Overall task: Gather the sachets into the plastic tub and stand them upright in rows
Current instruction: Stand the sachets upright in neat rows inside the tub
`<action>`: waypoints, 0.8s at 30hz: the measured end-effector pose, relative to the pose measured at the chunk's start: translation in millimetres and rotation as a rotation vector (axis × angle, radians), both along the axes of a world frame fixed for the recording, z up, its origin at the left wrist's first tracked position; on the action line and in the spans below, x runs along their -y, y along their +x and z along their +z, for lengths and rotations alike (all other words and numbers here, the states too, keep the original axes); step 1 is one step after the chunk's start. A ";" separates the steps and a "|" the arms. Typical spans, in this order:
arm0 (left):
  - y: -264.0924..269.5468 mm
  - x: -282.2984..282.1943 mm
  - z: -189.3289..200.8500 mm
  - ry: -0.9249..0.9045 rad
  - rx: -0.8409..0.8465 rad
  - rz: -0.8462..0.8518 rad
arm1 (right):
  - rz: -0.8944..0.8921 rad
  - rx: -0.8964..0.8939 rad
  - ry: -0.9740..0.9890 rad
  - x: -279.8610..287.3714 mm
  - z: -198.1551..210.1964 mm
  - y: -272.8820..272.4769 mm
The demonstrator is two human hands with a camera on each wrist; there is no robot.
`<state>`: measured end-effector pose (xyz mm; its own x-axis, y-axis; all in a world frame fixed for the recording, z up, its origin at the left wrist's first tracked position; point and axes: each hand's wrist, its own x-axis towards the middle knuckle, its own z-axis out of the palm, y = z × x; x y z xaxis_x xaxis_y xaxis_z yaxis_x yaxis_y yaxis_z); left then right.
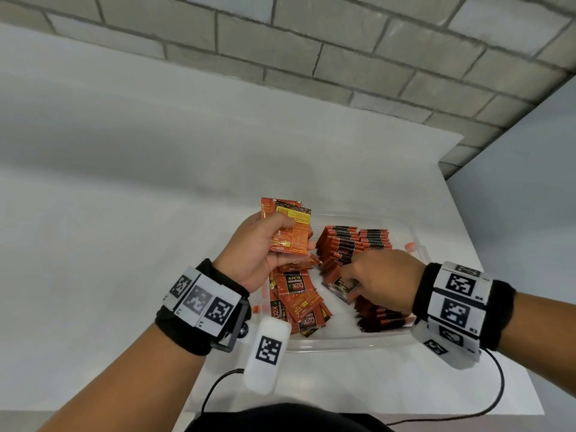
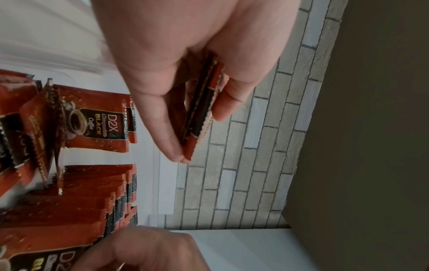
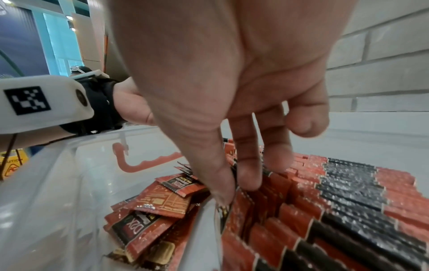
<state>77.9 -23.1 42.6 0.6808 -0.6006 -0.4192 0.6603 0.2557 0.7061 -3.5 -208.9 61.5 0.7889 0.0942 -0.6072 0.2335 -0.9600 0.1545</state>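
Left hand (image 1: 265, 247) pinches a small stack of coffee sachets (image 1: 288, 227), thumb on top, held up above the plastic tub's (image 1: 327, 346) left-far corner. Right hand (image 1: 383, 275) is down in the tub, thumb and fingers pinching one sachet (image 1: 341, 285) at the front of the upright rows (image 1: 358, 241). Rows lie right of the held stack, so the right hand is nearer. Loose sachet pile (image 1: 299, 300) lies flat on the tub's left, crowding the gap. White tabletop (image 1: 124, 244) beneath.
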 end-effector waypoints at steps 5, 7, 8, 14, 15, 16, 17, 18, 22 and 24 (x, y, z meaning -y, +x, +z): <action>2.5 0.5 -0.4 0.014 0.004 -0.006 | -0.035 0.033 0.039 -0.2 -0.2 1.8; 3.1 0.4 -0.6 0.018 0.005 -0.006 | -0.059 0.037 0.018 -1.6 -0.9 1.9; 3.2 0.3 -0.9 0.021 0.007 -0.006 | -0.082 0.037 0.008 -2.4 -0.9 2.0; 4.9 2.9 -1.2 0.040 0.020 -0.011 | -0.199 0.044 -0.034 -2.4 -1.5 3.5; 5.4 3.2 -1.6 0.043 0.023 -0.011 | -0.209 0.046 -0.037 -1.2 -1.9 4.1; 5.8 3.3 -2.0 0.046 0.027 -0.010 | -0.214 0.051 -0.039 0.0 -2.6 4.6; 6.0 3.2 -2.3 0.047 0.031 -0.009 | -0.218 0.059 -0.039 1.0 -3.4 5.2; 6.2 3.2 -2.6 0.047 0.034 -0.009 | -0.218 0.068 -0.039 1.6 -4.3 5.4; 5.3 4.0 -3.0 0.043 0.038 -0.006 | -0.203 0.085 -0.045 2.1 -5.9 6.5; 5.3 4.2 -2.5 0.046 0.046 -0.007 | -0.195 0.093 -0.041 0.4 -5.1 6.1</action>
